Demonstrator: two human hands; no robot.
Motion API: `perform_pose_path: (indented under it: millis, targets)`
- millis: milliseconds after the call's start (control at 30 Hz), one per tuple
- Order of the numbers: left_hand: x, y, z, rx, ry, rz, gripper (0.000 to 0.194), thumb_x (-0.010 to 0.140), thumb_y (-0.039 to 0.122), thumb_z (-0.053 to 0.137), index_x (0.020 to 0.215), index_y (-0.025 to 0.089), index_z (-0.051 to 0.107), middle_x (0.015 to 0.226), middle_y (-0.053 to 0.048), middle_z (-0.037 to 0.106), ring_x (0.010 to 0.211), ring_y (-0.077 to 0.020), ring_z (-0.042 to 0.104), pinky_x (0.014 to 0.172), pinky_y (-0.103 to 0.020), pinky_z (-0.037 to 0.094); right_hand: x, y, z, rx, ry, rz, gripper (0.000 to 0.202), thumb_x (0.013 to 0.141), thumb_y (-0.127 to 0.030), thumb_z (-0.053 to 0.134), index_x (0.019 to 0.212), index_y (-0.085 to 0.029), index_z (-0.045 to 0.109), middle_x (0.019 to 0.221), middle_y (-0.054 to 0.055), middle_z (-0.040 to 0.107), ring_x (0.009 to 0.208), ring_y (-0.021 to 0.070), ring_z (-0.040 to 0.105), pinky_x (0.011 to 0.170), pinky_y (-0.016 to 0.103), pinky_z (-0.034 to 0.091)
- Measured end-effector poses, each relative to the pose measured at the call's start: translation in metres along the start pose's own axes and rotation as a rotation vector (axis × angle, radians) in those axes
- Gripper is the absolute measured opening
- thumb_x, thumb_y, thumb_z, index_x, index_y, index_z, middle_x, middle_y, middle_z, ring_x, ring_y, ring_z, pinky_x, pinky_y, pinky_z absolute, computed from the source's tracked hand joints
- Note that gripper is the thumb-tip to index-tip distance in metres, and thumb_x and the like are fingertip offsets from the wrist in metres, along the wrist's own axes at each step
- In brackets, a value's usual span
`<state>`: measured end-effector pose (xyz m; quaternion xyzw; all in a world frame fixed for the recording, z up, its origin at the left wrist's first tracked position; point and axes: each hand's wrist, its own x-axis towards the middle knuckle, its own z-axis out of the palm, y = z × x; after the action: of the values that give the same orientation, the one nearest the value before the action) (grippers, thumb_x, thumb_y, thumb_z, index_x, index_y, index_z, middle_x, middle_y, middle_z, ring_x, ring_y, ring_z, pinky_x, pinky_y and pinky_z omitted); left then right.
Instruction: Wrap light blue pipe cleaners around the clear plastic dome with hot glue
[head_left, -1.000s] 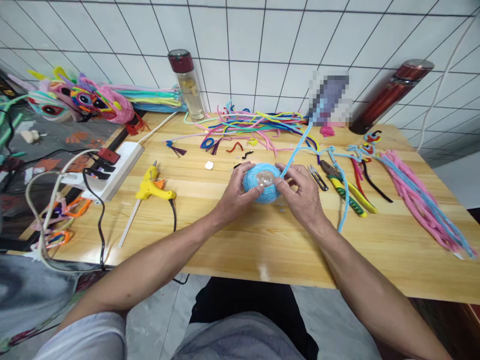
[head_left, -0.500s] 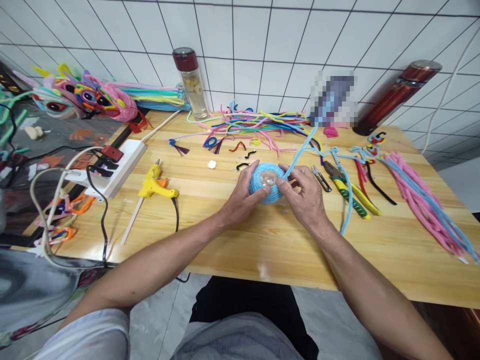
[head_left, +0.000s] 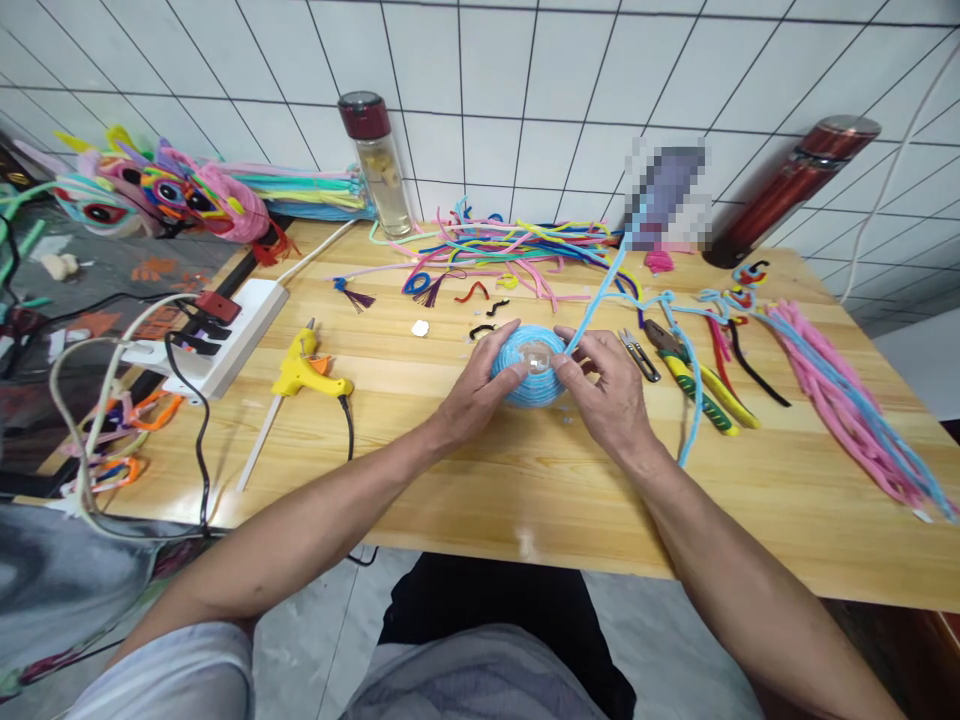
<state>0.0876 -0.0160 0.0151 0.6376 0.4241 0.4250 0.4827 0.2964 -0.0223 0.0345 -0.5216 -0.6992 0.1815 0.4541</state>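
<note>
Over the middle of the wooden table, my left hand [head_left: 480,385] grips the left side of a round form wound with light blue pipe cleaner [head_left: 532,390]. A clear, shiny patch of the form shows at its centre, inside the coils. My right hand [head_left: 606,385] is closed at the coil's right edge, pinching a light blue pipe cleaner [head_left: 600,292] between thumb and fingers. Its free length rises up and to the right. To the right of this hand lie small thread snips [head_left: 639,355] and green-and-yellow pliers [head_left: 694,385].
A yellow glue gun [head_left: 307,370] lies left, beside a white power strip [head_left: 240,335] with cords. Loose coloured pipe cleaners [head_left: 517,245] spread along the back, between a glass bottle [head_left: 382,170] and a red thermos [head_left: 795,190]. A pink-and-blue bundle [head_left: 847,400] lies right.
The whole view has shifted slightly. Both hands keep their hold on the blue coil and strand, and the coil appears tilted or turned a little.
</note>
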Motion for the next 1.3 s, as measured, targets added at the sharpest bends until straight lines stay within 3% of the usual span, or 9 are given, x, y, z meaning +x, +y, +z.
perform_pose_path:
  millis: [300, 633, 767, 900, 1100, 1300]
  targets:
    - [0.001, -0.001, 0.002, -0.048, 0.014, 0.014, 0.071, 0.095, 0.055, 0.069, 0.156, 0.025, 0.049, 0.162, -0.013, 0.051, 0.152, -0.0362, 0.048, 0.131, -0.06, 0.036, 0.0, -0.001, 0.001, -0.001, 0.01, -0.028, 0.036, 0.103, -0.052, 0.062, 0.114, -0.024, 0.081, 0.109, 0.01, 0.072, 0.092, 0.0243, 0.069, 0.076, 0.04, 0.062]
    - [0.002, -0.003, 0.001, -0.017, -0.045, 0.019, 0.09, 0.088, 0.062, 0.077, 0.162, 0.024, 0.042, 0.168, -0.017, 0.044, 0.156, -0.0397, 0.043, 0.132, -0.062, 0.033, 0.0, 0.0, 0.0, -0.006, -0.02, 0.0, 0.05, 0.101, -0.063, 0.061, 0.127, -0.024, 0.079, 0.109, 0.01, 0.071, 0.096, 0.0257, 0.069, 0.075, 0.04, 0.062]
    - [0.004, 0.0, -0.002, 0.028, -0.042, 0.034, 0.088, 0.087, 0.062, 0.077, 0.162, 0.027, 0.045, 0.169, -0.015, 0.045, 0.158, -0.0397, 0.04, 0.134, -0.061, 0.029, 0.0, -0.001, -0.001, 0.007, -0.037, 0.0, 0.048, 0.102, -0.062, 0.061, 0.128, -0.026, 0.079, 0.111, 0.01, 0.072, 0.099, 0.0265, 0.07, 0.078, 0.041, 0.063]
    - [0.006, 0.003, -0.007, 0.006, -0.078, 0.017, 0.088, 0.088, 0.059, 0.077, 0.163, 0.026, 0.045, 0.17, -0.014, 0.046, 0.158, -0.0397, 0.043, 0.132, -0.059, 0.033, 0.0, -0.002, -0.001, 0.026, -0.035, -0.01, 0.043, 0.103, -0.059, 0.058, 0.12, -0.026, 0.081, 0.115, 0.011, 0.073, 0.103, 0.0272, 0.07, 0.082, 0.042, 0.063]
    - [0.008, 0.004, -0.011, 0.02, -0.122, 0.007, 0.085, 0.087, 0.055, 0.077, 0.16, 0.025, 0.049, 0.169, -0.014, 0.047, 0.157, -0.0413, 0.044, 0.132, -0.059, 0.034, 0.0, -0.002, 0.0, 0.026, -0.072, -0.02, 0.051, 0.102, -0.064, 0.059, 0.131, -0.025, 0.078, 0.112, 0.01, 0.072, 0.096, 0.0256, 0.069, 0.084, 0.044, 0.062]
    - [0.004, 0.004, -0.009, -0.002, -0.083, -0.011, 0.093, 0.085, 0.054, 0.079, 0.162, 0.021, 0.039, 0.172, -0.018, 0.038, 0.158, -0.0414, 0.04, 0.132, -0.059, 0.034, 0.002, -0.002, -0.002, 0.018, -0.118, -0.048, 0.051, 0.1, -0.06, 0.065, 0.135, -0.025, 0.076, 0.116, 0.011, 0.07, 0.099, 0.0258, 0.068, 0.084, 0.044, 0.062]
